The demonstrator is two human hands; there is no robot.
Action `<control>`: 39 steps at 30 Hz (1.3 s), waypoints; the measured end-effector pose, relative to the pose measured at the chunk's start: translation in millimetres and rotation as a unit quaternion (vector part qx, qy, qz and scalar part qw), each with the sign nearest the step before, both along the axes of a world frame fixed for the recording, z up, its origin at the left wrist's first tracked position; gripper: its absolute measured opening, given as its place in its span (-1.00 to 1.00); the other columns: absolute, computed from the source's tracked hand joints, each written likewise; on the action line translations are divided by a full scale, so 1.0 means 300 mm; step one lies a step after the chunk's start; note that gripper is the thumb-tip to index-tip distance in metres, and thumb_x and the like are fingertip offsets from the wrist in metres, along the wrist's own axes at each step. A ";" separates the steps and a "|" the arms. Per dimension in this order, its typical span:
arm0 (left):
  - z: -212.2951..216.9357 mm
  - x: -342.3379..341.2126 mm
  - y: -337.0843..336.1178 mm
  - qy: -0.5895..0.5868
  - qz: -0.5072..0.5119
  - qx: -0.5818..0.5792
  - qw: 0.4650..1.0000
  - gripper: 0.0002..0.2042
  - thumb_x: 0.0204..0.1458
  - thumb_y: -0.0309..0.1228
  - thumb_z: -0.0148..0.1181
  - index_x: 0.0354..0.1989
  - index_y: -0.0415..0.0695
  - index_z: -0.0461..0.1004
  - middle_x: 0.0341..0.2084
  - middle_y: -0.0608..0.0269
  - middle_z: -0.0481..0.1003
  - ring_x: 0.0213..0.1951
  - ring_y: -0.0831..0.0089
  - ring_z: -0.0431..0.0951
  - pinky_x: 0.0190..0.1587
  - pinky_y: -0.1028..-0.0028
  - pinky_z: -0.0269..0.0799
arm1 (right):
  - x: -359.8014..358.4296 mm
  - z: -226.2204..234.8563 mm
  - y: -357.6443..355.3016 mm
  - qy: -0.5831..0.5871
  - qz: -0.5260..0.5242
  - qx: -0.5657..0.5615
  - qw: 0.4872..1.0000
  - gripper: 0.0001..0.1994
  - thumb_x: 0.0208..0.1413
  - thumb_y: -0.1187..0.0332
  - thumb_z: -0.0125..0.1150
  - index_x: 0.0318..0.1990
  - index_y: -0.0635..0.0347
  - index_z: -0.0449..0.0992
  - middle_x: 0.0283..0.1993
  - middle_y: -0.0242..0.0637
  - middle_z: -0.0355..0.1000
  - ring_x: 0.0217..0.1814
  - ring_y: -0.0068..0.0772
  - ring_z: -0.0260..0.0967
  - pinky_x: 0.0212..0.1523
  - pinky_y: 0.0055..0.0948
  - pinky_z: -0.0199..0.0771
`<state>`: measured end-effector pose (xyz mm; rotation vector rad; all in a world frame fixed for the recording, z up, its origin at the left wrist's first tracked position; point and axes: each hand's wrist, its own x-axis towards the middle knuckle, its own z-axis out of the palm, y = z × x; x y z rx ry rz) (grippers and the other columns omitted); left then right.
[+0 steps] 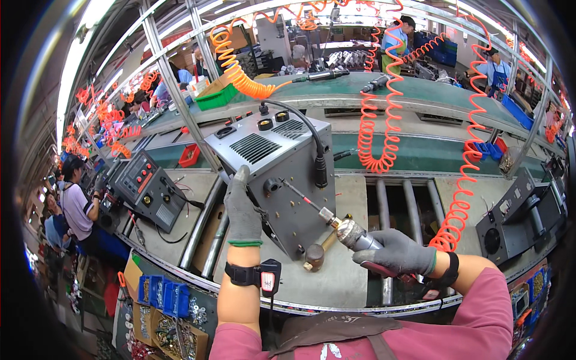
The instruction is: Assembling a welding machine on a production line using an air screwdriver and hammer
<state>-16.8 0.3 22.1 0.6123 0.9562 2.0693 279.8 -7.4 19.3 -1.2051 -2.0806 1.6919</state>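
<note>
A grey metal machine case [288, 198], with vent slots and black knobs on its top face, stands tilted on the bench before me. My gloved left hand [244, 210] grips its near left edge, some fingers hidden behind the metal. In my gloved right hand [393, 252] is an air screwdriver [354, 234], its long bit pointing up and left at the case's side panel. The tip reaches beside a round black fitting [272, 185]; whether it touches a screw I cannot tell. A black cable [312, 132] loops over the case. Below the bit lies a hammer [315, 255].
Another machine with red knobs [144, 183] sits at left, an opened grey chassis [519, 216] at right. Metal rollers [387, 210] flank the board under the case. Orange coiled hoses [459, 210] hang nearby. Blue bins [174, 297] of hardware are lower left. Co-workers [81, 204] stand farther off.
</note>
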 end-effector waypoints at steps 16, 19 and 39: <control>-0.094 0.016 0.040 0.050 0.088 0.061 0.993 -0.78 0.10 -0.28 0.18 -0.45 -0.19 0.48 -0.50 0.40 0.45 -0.46 0.68 0.37 -0.38 0.64 0.31 | -0.088 0.098 0.028 -0.107 0.071 -0.002 0.992 -0.49 0.04 -0.11 0.21 -0.24 0.27 0.50 -0.46 -0.33 0.41 -0.40 -0.57 0.33 -0.31 -0.49 0.35; -0.142 0.003 0.027 0.097 0.105 0.060 0.988 -0.75 0.08 -0.26 0.17 -0.32 -0.24 0.48 -0.40 0.31 0.46 -0.38 0.58 0.41 -0.30 0.56 0.37 | -0.074 0.100 0.001 -0.117 0.068 0.020 0.991 -0.43 0.01 -0.18 0.18 -0.23 0.26 0.51 -0.46 -0.26 0.43 -0.41 -0.49 0.37 -0.29 -0.42 0.37; -0.203 0.074 -0.169 0.150 0.114 0.030 0.982 -0.56 -0.04 -0.19 0.18 -0.07 -0.26 0.38 -0.42 0.27 0.46 -0.57 0.64 0.38 -0.63 0.64 0.26 | 0.031 0.049 -0.151 -0.162 0.083 0.010 0.983 -0.47 0.00 -0.12 0.27 -0.16 0.22 0.52 -0.42 -0.30 0.47 -0.36 -0.53 0.40 -0.27 -0.44 0.40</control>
